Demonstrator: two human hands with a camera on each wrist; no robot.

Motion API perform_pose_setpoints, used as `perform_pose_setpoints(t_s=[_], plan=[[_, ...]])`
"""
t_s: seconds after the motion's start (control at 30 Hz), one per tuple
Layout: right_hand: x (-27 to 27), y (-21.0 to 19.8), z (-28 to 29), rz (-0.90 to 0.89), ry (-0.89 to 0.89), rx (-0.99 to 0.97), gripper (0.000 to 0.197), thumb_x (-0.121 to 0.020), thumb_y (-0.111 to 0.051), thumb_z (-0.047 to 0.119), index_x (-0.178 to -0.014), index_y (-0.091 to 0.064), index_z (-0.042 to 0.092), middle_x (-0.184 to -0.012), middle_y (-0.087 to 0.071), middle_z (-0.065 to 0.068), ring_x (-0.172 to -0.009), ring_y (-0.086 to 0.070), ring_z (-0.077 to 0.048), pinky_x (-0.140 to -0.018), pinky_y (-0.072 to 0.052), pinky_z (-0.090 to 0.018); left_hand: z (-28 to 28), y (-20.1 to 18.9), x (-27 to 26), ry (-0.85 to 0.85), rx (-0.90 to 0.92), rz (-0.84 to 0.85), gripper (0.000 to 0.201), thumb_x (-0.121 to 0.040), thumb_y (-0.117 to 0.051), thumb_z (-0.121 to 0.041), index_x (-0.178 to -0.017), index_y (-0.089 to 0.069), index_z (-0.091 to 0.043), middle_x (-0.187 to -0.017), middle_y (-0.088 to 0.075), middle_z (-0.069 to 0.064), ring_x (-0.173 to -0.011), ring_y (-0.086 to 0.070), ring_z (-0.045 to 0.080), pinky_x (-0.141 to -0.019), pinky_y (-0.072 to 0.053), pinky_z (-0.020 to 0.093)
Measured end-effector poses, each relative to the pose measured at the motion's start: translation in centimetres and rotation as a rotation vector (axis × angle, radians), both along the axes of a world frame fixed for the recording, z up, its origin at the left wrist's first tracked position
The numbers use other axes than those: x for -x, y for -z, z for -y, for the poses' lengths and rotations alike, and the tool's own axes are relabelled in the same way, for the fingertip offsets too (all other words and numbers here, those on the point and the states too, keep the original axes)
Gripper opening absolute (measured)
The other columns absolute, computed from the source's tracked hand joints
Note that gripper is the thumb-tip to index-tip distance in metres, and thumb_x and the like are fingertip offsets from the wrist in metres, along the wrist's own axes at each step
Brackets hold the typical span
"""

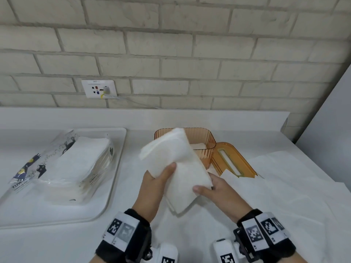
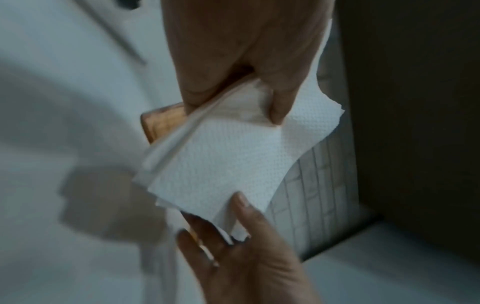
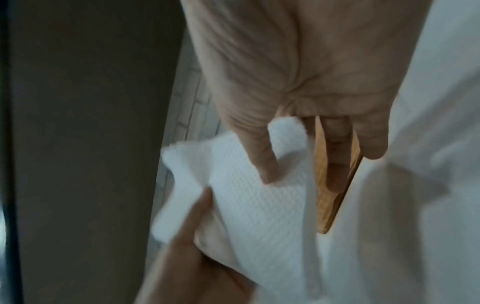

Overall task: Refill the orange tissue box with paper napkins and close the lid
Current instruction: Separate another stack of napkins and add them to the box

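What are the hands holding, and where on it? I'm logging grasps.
Both hold the napkin stack: left hand grips its left edge, thumb on top; right hand grips its lower right corner.

Head view bright, even; wrist views dim, blurry.

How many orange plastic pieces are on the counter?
2: the open orange tissue box behind the held napkin stack, and its slotted lid lying just right of it.

Both wrists wear black fuzzy bands. The left wristband (image 1: 123,231) carries white panels printed with black square-pattern markers; the right wristband (image 1: 266,231) bears similar marker panels. White camera housings with markers sit below each wrist.
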State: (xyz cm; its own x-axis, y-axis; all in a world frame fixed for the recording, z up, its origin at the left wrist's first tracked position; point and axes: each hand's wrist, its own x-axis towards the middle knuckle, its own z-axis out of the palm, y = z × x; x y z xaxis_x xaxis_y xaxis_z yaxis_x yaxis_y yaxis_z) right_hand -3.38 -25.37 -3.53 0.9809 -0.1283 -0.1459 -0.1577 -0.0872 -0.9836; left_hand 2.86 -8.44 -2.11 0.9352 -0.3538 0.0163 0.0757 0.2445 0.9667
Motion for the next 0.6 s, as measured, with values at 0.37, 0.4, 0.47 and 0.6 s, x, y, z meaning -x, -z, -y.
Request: perform_pose_setpoints(t_s=[0.37,0.4,0.47,0.6], plan=[[0.3,-1.4,1.7,0.161,0.159,-0.227,0.022,-0.095,-0.048,0.013,-0.114,-0.055,0.023,-0.112,-0.068,0.003,-0.106,-0.063,-0.011,-0.090,-0.049,-0.028,-3.9,1.3,-2.1,0.240,-0.262,-0.015,0.054,-0.064,-0.084,-0.034,-0.114,-0.065,-0.023,-0.109,-0.073,-0.004,-0.101,-0.069,0.017,-0.086,-0.055,0.034],[0.3,-1.5,1.6,0.176,0.139,-0.105,0.020,-0.096,-0.048,0.015,-0.113,-0.054,0.023,-0.110,-0.068,0.004,-0.106,-0.062,-0.007,-0.091,-0.047,-0.025,-3.8,1.2,-2.2,0.260,-0.312,0.011,0.049,-0.070,-0.083,-0.026,-0.115,-0.065,-0.021,-0.109,-0.073,-0.004,-0.101,-0.069,0.015,-0.087,-0.054,0.032],[0.4,-1.6,1.5,0.233,0.096,0.085,0.015,-0.096,-0.047,0.018,-0.110,-0.051,0.022,-0.106,-0.065,0.003,-0.100,-0.060,-0.003,-0.088,-0.046,-0.016,-3.7,1.2,-2.5,0.269,-0.377,0.100,0.042,-0.077,-0.077,-0.013,-0.116,-0.064,-0.023,-0.109,-0.072,-0.007,-0.101,-0.068,0.010,-0.088,-0.053,0.025],[0.5,-1.0,2.2,0.243,0.041,0.260,0.017,-0.096,-0.046,0.011,-0.102,-0.043,0.026,-0.095,-0.053,0.004,-0.082,-0.052,0.001,-0.075,-0.041,-0.010,-3.6,2.0,-3.5,0.243,-0.532,0.312,0.031,-0.072,-0.075,-0.021,-0.102,-0.067,-0.017,-0.096,-0.071,-0.003,-0.087,-0.065,0.004,-0.076,-0.050,0.019]])
